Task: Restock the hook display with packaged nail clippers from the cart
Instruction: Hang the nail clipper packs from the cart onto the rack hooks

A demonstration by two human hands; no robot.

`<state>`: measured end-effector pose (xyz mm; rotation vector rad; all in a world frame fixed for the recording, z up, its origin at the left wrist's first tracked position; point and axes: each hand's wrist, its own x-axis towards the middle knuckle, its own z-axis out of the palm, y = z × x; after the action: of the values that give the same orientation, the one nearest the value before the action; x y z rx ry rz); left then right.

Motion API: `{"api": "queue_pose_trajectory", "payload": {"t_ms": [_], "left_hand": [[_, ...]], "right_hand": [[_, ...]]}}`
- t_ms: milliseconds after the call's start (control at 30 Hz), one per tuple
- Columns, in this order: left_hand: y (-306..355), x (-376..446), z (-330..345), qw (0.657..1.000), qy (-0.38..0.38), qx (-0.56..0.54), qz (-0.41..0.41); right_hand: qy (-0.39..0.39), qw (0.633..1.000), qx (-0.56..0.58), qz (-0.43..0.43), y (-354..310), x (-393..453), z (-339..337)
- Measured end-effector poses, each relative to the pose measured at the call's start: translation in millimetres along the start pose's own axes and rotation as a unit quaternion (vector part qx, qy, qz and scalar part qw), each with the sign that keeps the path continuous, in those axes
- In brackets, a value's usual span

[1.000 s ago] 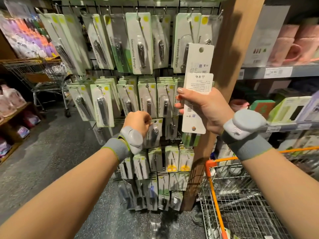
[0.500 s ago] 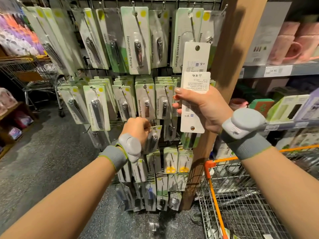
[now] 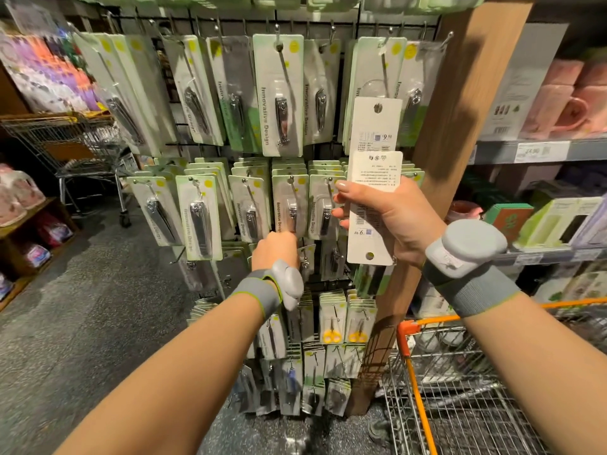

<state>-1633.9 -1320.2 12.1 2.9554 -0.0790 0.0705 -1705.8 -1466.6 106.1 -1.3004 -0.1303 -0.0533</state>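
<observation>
Left hand [image 3: 276,249] reaches forward, curled; right hand [image 3: 391,221] raised, gripping.

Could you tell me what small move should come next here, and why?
Probably the left hand should finish seating the pack it grips at the third-row hook. The right hand holds several nail clipper packs, backs toward the camera, away from any hook, so they likely wait until the left hand frees.

Glossy plastic blisters over shiny metal nail clippers [image 3: 281,121], matt white card packs [image 3: 374,178], wood post [image 3: 460,103]
</observation>
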Motion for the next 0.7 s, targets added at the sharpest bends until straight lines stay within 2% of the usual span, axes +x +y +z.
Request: {"api": "queue_pose_trajectory", "payload": {"t_ms": [233, 300, 433, 567, 633, 700], "left_hand": [[-14, -16, -22, 0.999, -0.013, -0.037, 0.01], [-23, -25, -41, 0.997, 0.006, -0.068, 0.027], [-48, -46, -90, 0.982, 0.124, -0.12, 0.077], [-78, -56, -124, 0.945, 0.281, -0.151, 0.069], [-89, -52, -132, 0.941, 0.305, -0.139, 0.051], [-100, -47, -140, 0.951, 0.287, -0.116, 0.028]], "right_hand": [[-0.012, 1.0, 0.017, 0.0, -5, -5, 9], [-0.016, 1.0, 0.023, 0.001, -6, -5, 14], [-0.031, 0.999, 0.024, -0.006, -7, -2, 36], [-0.058, 0.998, 0.032, 0.003, -5, 1, 65], [-0.068, 0.997, 0.028, 0.011, -3, 2, 77], [-0.067, 0.998, 0.019, 0.01, 0, 4, 87]]}}
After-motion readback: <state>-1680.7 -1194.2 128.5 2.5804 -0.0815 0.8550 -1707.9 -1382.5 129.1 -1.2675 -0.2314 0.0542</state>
